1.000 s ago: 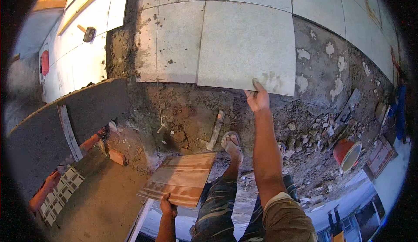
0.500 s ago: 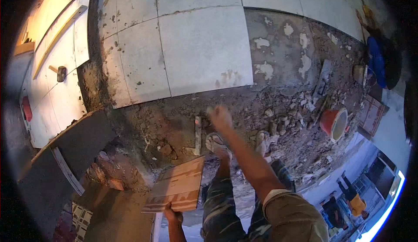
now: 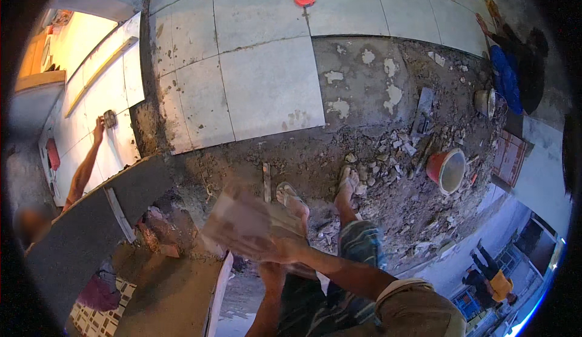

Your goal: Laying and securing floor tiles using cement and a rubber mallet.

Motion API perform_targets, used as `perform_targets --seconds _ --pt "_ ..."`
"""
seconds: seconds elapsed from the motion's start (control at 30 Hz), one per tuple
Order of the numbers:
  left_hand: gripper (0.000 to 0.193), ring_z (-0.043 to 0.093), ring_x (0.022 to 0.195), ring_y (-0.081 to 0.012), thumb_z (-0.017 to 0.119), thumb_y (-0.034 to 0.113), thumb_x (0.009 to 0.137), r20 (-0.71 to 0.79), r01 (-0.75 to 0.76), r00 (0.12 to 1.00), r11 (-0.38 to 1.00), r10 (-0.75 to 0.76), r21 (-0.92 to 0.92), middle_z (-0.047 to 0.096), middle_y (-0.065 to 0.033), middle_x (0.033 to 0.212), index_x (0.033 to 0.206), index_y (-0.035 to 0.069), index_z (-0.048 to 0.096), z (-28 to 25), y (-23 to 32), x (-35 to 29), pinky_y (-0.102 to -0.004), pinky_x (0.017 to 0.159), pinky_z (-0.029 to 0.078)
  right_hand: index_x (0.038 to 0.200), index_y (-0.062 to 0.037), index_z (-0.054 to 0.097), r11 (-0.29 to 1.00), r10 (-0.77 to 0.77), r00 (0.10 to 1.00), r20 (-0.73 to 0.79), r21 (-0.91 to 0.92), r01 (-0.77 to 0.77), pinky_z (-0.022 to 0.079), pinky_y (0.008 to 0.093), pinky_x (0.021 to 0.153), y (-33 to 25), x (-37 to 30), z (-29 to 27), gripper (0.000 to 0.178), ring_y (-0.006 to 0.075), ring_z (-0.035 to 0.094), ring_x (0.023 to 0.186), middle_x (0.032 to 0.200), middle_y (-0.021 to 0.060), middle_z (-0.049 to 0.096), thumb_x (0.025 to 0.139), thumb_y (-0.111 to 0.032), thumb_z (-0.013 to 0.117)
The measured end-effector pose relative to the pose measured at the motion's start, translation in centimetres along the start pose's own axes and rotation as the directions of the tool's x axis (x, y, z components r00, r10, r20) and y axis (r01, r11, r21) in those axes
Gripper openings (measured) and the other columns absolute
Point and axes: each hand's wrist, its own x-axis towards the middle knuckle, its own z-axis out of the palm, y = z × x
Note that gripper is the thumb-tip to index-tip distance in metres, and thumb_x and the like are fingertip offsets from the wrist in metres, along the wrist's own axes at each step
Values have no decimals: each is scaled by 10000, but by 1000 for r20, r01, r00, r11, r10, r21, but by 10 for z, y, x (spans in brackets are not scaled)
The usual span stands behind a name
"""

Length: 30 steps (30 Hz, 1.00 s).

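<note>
Stretched right hand (image 3: 265, 248) nearly flat, without grip, over blurry tile (image 3: 237, 214); couldn't tell grip of half-hidden left hand (image 3: 272, 270).

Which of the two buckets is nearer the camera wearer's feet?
The red bucket, among rubble; the grey bucket is farther off, beside blue clothing.

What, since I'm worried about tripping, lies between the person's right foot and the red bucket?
In the head view, broken rubble and loose dirt lie between the right foot and the red bucket.
</note>
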Motion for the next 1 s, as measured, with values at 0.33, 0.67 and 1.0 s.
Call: perform_targets --seconds 0.33,0.67,1.0 --pt "390 654 812 -412 587 181 848 640 223 768 947 -24 -232 671 -224 863 1173 -32 575 -74 185 170 -485 689 544 1384 -64 466 580 456 877 -154 799 -161 478 435 917 23 -132 -169 579 315 572 1125 1269 133 580 891 -293 666" --pt "206 667 718 -337 608 197 817 599 -274 700 921 388 -277 648 -193 795 862 12 686 -95 277 258 -441 615 536 1183 -15 620 938 338 922 -187 -8 -345 464 424 929 -3 -237 -321 378 402 597 1070 1121 219 640 863 -214 643" --pt "105 628 640 -280 661 116 644 360 -552 689 778 629 -301 594 -130 682 713 49 619 -83 338 290 -402 513 506 1260 -35 531 834 521 522 -675 532 -143 486 445 899 41 -302 -300 538 358 563 1105 1212 197 583 786 -238 686"
